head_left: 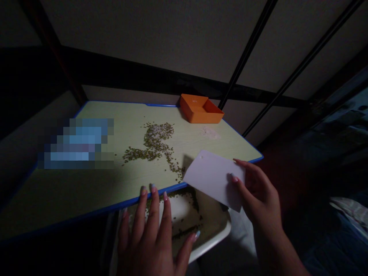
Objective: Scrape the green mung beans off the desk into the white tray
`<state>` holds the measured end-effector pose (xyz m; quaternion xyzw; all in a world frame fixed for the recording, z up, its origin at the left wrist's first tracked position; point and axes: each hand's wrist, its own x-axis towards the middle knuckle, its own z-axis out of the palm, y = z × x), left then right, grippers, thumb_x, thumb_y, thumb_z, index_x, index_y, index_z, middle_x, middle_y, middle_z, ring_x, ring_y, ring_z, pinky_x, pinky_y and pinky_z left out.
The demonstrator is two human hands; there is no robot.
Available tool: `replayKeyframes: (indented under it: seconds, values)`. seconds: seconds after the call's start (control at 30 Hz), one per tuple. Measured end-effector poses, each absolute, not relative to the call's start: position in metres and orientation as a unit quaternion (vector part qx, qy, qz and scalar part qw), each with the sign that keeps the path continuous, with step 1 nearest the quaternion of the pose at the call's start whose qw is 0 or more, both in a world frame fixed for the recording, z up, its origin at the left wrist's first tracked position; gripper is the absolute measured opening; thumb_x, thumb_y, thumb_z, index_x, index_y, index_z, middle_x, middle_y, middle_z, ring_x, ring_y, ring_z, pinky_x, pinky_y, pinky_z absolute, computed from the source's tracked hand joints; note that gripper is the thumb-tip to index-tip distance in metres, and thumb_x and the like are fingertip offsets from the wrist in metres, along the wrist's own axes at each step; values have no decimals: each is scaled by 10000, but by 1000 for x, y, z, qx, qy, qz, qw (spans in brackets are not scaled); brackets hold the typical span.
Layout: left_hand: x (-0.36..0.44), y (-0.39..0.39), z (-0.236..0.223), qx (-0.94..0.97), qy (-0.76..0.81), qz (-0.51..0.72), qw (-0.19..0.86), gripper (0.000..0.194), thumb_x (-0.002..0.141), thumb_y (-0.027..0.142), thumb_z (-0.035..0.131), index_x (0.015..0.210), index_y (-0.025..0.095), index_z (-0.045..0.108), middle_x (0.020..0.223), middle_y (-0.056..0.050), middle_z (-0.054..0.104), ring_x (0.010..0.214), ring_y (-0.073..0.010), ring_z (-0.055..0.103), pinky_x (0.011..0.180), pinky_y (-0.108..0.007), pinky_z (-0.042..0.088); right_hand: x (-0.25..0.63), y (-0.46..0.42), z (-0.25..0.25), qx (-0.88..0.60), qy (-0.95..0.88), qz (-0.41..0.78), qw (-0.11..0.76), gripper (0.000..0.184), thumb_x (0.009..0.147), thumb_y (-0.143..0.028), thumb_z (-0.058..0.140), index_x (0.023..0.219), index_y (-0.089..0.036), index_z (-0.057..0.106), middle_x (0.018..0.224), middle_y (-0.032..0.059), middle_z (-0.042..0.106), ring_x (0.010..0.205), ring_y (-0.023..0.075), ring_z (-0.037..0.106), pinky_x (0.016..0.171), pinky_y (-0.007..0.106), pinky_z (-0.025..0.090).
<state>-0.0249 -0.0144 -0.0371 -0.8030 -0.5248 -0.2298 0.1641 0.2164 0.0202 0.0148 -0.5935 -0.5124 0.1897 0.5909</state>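
The right hand (258, 195) pinches a white plastic scraper (212, 178) in its fingers beside the green seeds (153, 143) on the desk (57, 199), and the left hand (145, 241) spreads its fingers apart over a white tray (211, 248) set under the desk edge so seeds can drop in.

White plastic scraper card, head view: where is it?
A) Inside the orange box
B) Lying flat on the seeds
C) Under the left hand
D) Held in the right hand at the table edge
D. The right hand grips the white plastic scraper card over the blue edge of the pale green table, beside the small green seeds.
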Motion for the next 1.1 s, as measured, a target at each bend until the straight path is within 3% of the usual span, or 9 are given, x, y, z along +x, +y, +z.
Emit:
replayKeyframes:
  seconds: [0.3,0.63,1.1]
  values:
    - [-25,-11,-39,-800,-529,-230,165,703,841,546,532,1377,98,455,1528,-254,421,1476,-400,269,1061,-597,324,210,20,14,-610,-527,130,578,294,838,-291,702,1131,-272,683,1108,62,738,669,150,665,493,240,541]
    - [-25,-12,-37,-802,-526,-231,166,718,835,547,549,1370,74,470,1511,-271,435,1441,-423,320,1061,-598,316,205,23,12,-611,-535,106,574,298,845,-280,695,1141,-253,668,1049,57,727,665,139,641,497,229,529]
    - [-26,-12,-39,-802,-522,-235,170,731,837,555,541,1386,79,452,1512,-265,435,1461,-408,293,1075,-581,295,209,27,4,-584,-542,138,589,295,860,-273,689,1152,-243,664,1161,80,706,877,184,681,672,280,572]
